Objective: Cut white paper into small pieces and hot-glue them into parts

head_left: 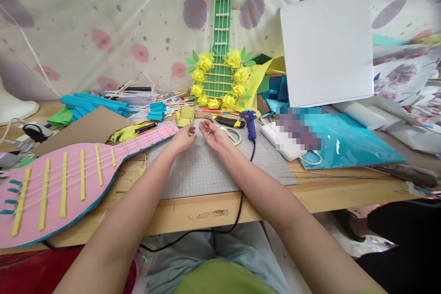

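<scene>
My left hand (186, 137) hovers over the upper part of a grey cutting mat (220, 179), its fingers loosely bent and apart, with nothing visible in them. Beside it, my right hand (214, 136) is turned palm up with the fingers stretched out. A thin white strand (206, 137) lies against that palm and hangs toward the mat. Just behind the left hand stands a small yellow paper piece (185, 116). Scissors (234, 136) lie partly hidden behind the right hand, near a black-and-yellow utility knife (230, 121).
A blue glue gun (251, 125) stands right of the knife, its black cord crossing the mat and table edge. A pink paper lute (72, 183) lies left. A green instrument with yellow paper roses (220, 73) leans at the back. A white power strip (282, 142) lies right; another person's dark-clothed leg (403, 234) shows lower right.
</scene>
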### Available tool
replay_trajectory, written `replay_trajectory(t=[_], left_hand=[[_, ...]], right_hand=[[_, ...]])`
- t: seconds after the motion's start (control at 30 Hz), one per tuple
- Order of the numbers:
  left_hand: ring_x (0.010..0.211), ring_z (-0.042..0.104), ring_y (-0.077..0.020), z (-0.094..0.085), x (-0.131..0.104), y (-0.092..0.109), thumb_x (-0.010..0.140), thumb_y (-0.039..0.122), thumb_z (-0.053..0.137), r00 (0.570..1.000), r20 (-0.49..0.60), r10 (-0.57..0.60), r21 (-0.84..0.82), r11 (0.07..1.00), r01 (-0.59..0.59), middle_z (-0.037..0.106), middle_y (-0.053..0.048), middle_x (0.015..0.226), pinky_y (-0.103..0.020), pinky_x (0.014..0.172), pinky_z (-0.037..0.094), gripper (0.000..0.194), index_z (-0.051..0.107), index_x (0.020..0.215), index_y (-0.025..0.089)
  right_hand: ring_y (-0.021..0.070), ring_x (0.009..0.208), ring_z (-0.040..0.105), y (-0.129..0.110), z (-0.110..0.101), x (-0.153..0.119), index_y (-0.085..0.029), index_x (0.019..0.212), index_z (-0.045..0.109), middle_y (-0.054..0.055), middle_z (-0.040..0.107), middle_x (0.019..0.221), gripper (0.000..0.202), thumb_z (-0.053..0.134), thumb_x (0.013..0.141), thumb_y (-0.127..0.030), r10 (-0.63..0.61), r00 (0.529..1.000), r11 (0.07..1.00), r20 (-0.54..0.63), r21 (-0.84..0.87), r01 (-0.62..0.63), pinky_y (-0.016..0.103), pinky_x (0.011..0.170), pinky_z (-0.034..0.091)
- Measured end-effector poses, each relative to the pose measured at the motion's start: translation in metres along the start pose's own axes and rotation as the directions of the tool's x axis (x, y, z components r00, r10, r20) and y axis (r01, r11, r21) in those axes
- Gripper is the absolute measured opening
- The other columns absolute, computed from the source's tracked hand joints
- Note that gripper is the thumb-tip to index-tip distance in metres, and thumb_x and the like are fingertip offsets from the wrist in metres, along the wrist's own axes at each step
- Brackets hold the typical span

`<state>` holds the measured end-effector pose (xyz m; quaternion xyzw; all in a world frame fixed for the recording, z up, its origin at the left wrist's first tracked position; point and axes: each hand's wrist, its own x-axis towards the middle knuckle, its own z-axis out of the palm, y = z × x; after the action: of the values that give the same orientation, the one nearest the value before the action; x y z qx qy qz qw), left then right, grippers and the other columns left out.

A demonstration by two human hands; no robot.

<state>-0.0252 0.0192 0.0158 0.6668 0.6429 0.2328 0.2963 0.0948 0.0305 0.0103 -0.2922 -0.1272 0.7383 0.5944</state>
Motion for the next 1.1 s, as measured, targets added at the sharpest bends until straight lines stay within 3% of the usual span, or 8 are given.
replay_trajectory(t=[0.1, 0.23, 0.4, 0.47, 0.57, 0.73, 0.97, 1.1], left_hand=[[0.068, 0.061, -0.0147, 0.013, -0.005, 0.010, 0.084, 0.031, 0.036, 0.983, 0.173, -0.062, -0.209, 0.973, 0.098, 0.064, -0.010, 0.089, -0.027, 0.063, 0.045, 0.027, 0.055, 0.092, 0.013], [0.077, 0.060, -0.0193, 0.008, -0.011, 0.014, 0.083, 0.032, 0.034, 0.999, -0.004, -0.039, 0.097, 0.995, 0.039, 0.065, -0.007, 0.082, -0.030, 0.068, 0.043, 0.032, 0.062, 0.079, 0.016], [0.087, 0.059, -0.0257, -0.016, -0.023, 0.007, 0.084, 0.039, 0.033, 0.978, -0.207, 0.016, 0.406, 0.911, 0.071, 0.065, -0.007, 0.093, -0.035, 0.070, 0.041, 0.035, 0.060, 0.100, 0.025], [0.087, 0.059, -0.0236, -0.015, -0.029, 0.005, 0.085, 0.030, 0.031, 0.978, -0.204, 0.052, 0.426, 0.904, 0.040, 0.065, -0.007, 0.094, -0.033, 0.070, 0.040, 0.034, 0.057, 0.106, 0.025], [0.090, 0.057, -0.0192, -0.001, -0.036, 0.006, 0.082, 0.015, 0.031, 0.973, -0.196, 0.124, 0.410, 0.912, -0.034, 0.064, -0.007, 0.096, -0.029, 0.072, 0.039, 0.034, 0.055, 0.105, 0.021], [0.089, 0.056, -0.0199, 0.018, -0.047, 0.011, 0.085, 0.027, 0.031, 0.936, -0.305, 0.175, 0.459, 0.888, -0.016, 0.063, -0.007, 0.093, -0.029, 0.071, 0.038, 0.030, 0.058, 0.096, 0.022], [0.096, 0.055, -0.0180, 0.002, -0.045, -0.014, 0.088, 0.029, 0.026, 0.867, -0.482, 0.126, 0.333, 0.942, 0.049, 0.061, -0.004, 0.106, -0.027, 0.074, 0.037, 0.037, 0.055, 0.110, 0.024], [0.100, 0.053, -0.0175, -0.001, -0.045, -0.018, 0.087, 0.025, 0.028, 0.846, -0.510, 0.156, 0.311, 0.950, 0.012, 0.060, -0.005, 0.109, -0.027, 0.079, 0.037, 0.035, 0.056, 0.107, 0.021]], right_hand=[[0.0075, 0.070, 0.059, 0.008, 0.002, 0.005, -0.017, 0.069, 0.053, 0.001, 0.060, 0.068, 0.027, 0.032, 0.083, -0.005, -0.055, 0.997, 0.996, -0.046, -0.068, 0.051, 0.025, 0.085, 0.047], [0.0106, 0.078, 0.058, -0.006, -0.006, 0.000, -0.016, 0.077, 0.057, 0.004, 0.062, 0.087, 0.016, 0.042, 0.082, -0.016, -0.100, 0.990, 0.815, 0.098, -0.563, 0.138, 0.031, 0.083, 0.046], [0.0239, 0.095, 0.053, -0.053, -0.040, -0.018, -0.015, 0.089, 0.060, 0.012, 0.061, 0.095, 0.018, 0.055, 0.074, -0.024, -0.262, 0.903, -0.293, 0.340, -0.920, 0.261, 0.042, 0.088, 0.037], [0.0291, 0.099, 0.051, -0.063, -0.052, -0.023, -0.012, 0.093, 0.059, 0.017, 0.059, 0.099, 0.027, 0.058, 0.073, -0.029, -0.278, 0.887, -0.538, 0.368, -0.825, 0.174, 0.043, 0.086, 0.037], [0.0302, 0.096, 0.053, -0.061, -0.059, -0.024, -0.008, 0.099, 0.056, 0.022, 0.057, 0.101, 0.039, 0.059, 0.071, -0.035, -0.246, 0.896, -0.675, 0.368, -0.729, 0.114, 0.039, 0.080, 0.040], [0.0275, 0.087, 0.058, -0.055, -0.056, -0.022, -0.010, 0.087, 0.057, 0.022, 0.060, 0.095, 0.025, 0.054, 0.074, -0.031, -0.263, 0.913, -0.678, 0.312, -0.733, 0.056, 0.035, 0.072, 0.040], [0.0157, 0.072, 0.056, -0.059, -0.061, -0.016, -0.018, 0.091, 0.043, 0.005, 0.059, 0.082, 0.029, 0.054, 0.069, -0.033, -0.372, 0.891, -0.067, 0.261, -0.965, 0.254, 0.028, 0.065, 0.041], [0.0142, 0.069, 0.052, -0.043, -0.057, -0.019, -0.019, 0.095, 0.039, 0.003, 0.055, 0.083, 0.046, 0.061, 0.061, -0.042, -0.381, 0.889, 0.022, 0.256, -0.958, 0.285, 0.028, 0.064, 0.041]])
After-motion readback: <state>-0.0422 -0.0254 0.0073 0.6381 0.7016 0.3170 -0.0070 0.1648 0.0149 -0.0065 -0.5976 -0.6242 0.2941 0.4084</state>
